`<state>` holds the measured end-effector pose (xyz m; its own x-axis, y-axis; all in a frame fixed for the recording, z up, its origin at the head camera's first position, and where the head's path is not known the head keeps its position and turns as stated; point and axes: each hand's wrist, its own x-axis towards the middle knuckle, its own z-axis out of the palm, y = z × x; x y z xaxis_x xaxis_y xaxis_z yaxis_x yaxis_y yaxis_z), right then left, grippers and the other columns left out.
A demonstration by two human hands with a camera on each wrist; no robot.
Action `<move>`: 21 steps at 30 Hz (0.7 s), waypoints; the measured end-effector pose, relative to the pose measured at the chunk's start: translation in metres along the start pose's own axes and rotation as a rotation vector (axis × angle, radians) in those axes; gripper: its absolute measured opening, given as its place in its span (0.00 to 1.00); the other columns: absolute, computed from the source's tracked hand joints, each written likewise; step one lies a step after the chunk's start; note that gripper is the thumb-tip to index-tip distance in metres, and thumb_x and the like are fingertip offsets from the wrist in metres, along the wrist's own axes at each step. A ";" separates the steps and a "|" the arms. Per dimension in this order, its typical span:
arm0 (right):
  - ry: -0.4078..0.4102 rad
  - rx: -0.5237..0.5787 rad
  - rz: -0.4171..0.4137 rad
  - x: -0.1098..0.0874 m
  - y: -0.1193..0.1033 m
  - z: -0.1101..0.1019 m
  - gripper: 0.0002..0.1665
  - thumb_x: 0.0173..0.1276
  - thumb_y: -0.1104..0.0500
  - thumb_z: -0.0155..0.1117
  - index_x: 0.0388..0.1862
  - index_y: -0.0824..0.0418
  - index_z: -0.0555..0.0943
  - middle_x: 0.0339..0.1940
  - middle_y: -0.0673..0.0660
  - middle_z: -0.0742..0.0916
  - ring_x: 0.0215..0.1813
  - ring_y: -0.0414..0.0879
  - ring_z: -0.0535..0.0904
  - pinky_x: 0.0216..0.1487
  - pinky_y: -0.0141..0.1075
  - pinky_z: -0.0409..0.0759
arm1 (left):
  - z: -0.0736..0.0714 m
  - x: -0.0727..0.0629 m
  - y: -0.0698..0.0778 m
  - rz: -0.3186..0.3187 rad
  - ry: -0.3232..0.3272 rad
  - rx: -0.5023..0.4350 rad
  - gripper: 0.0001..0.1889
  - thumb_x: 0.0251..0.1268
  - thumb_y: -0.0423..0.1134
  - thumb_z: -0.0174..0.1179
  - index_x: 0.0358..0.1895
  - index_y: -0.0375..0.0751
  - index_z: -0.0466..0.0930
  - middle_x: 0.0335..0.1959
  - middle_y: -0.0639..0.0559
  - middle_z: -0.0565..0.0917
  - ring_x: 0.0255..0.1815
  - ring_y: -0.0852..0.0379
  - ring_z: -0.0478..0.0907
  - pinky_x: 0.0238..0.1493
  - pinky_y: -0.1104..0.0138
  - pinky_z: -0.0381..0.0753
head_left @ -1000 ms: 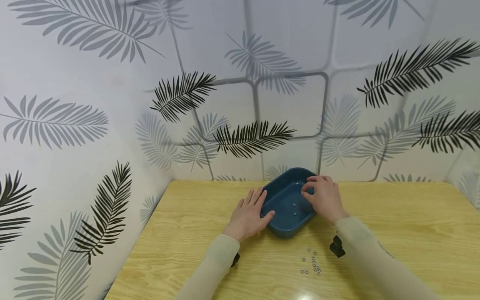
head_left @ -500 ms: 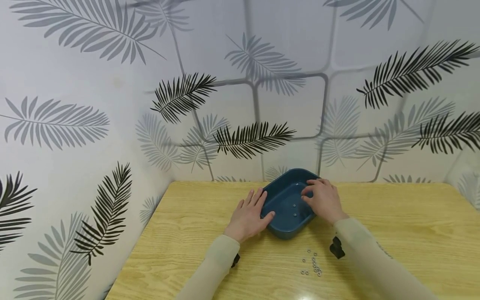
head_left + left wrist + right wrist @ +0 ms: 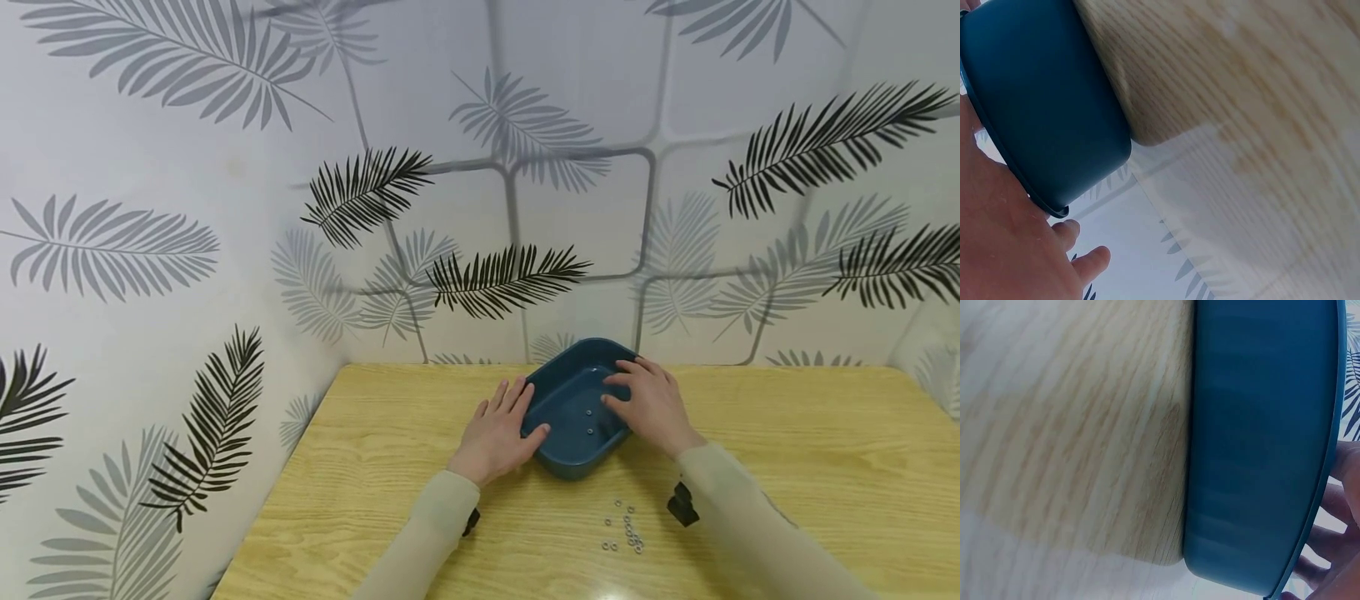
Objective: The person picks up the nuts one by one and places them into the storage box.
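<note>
A deep blue rectangular tray (image 3: pixel 572 469) stands at an angle near the back of the table. My left hand (image 3: pixel 493 437) rests on its left rim with straight, spread fingers. My right hand (image 3: pixel 654 407) is over the right rim, thumb and fingertips apart above the inside, nothing visible between them. On the tray's floor lie two small metal rings (image 3: pixel 589 431), like nuts. Several more rings (image 3: pixel 629 528) lie scattered on the table in front. Both wrist views show the tray's outer wall (image 3: pixel 1054 94) and wall side (image 3: pixel 1254 444) with fingers at the rim.
The yellow wood-grain table (image 3: pixel 375 467) meets a leaf-patterned wall (image 3: pixel 465 208) right behind the tray. Dark wrist devices show under both sleeves, the right device (image 3: pixel 682 505) close to the loose rings.
My right thumb and fingers, pinched together over the tray a second ago, have spread apart. The left hand and the tray stay put.
</note>
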<state>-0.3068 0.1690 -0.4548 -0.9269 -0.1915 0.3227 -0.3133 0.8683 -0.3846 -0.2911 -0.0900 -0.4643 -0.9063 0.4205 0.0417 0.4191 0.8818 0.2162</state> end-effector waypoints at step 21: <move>0.026 0.022 -0.075 -0.022 0.003 -0.009 0.22 0.66 0.51 0.68 0.52 0.64 0.85 0.65 0.68 0.76 0.71 0.68 0.60 0.65 0.67 0.55 | 0.003 0.001 -0.001 -0.005 0.007 0.002 0.38 0.75 0.65 0.40 0.80 0.50 0.47 0.81 0.52 0.46 0.80 0.50 0.39 0.74 0.47 0.49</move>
<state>-0.2851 0.1803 -0.4554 -0.8949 -0.2437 0.3739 -0.3868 0.8416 -0.3770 -0.2923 -0.0895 -0.4669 -0.9087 0.4146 0.0479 0.4147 0.8843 0.2147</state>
